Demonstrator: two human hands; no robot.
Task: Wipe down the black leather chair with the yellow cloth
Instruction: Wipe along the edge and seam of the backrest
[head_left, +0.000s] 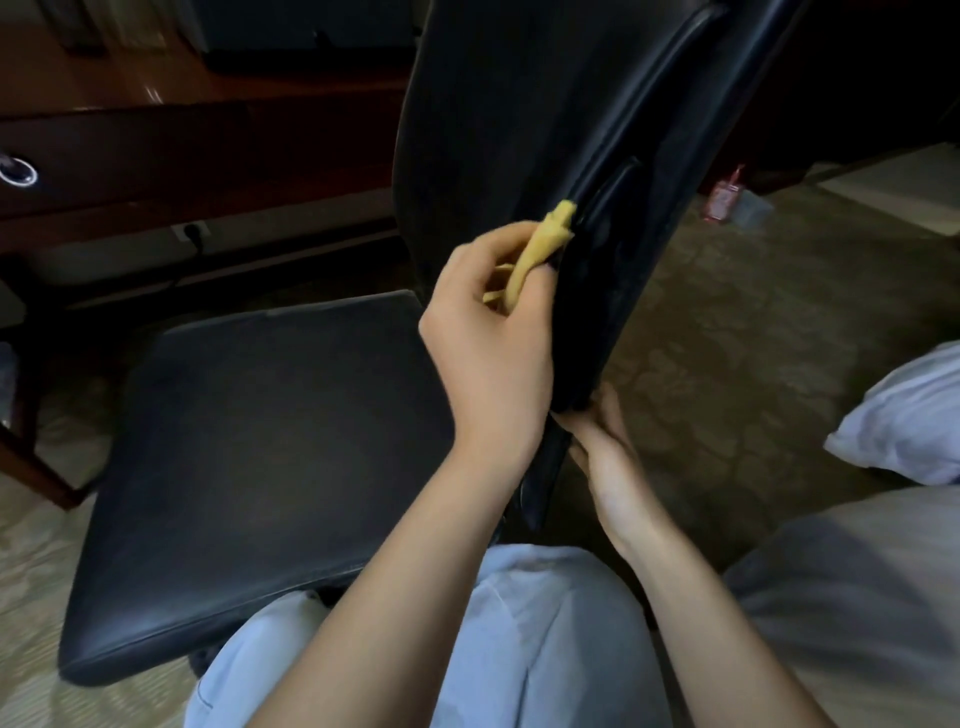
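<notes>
Because the side edge of the backrest (519, 130) is narrow and piped, the yellow cloth (540, 244) is kept bunched into a small wad rather than spread flat. It is pressed against that edge about midway up, just beside the seam. The cloth is pinched in the left hand (488, 332), whose fingers are curled round the fabric. A yellow tip is left sticking out above the knuckles, touching the piping. The left forearm is raised from the lap and carried across the rear edge of the seat (249, 441), with the back of the hand turned towards the camera.

The black leather chair (623, 249) is stood on the carpet (753, 338) and is seen from its side, the seat lying to the left and the backrest rising at the right. The right hand (608, 457) is placed lower on the same side edge, near where the backrest comes down behind the seat. It is judged to be set there to steady the chair against the push of the wiping. Its palm is turned up and its fingers are laid against the leather, but the fingertips are hidden behind the edge and the left wrist. Whether they are hooked round the edge or only pressed on it cannot be told. The right forearm is brought in from the lower right, close beside the left one, the two hands being stacked along one edge, near but apart. A white pillow (909, 410) is seen well apart, at the right.
</notes>
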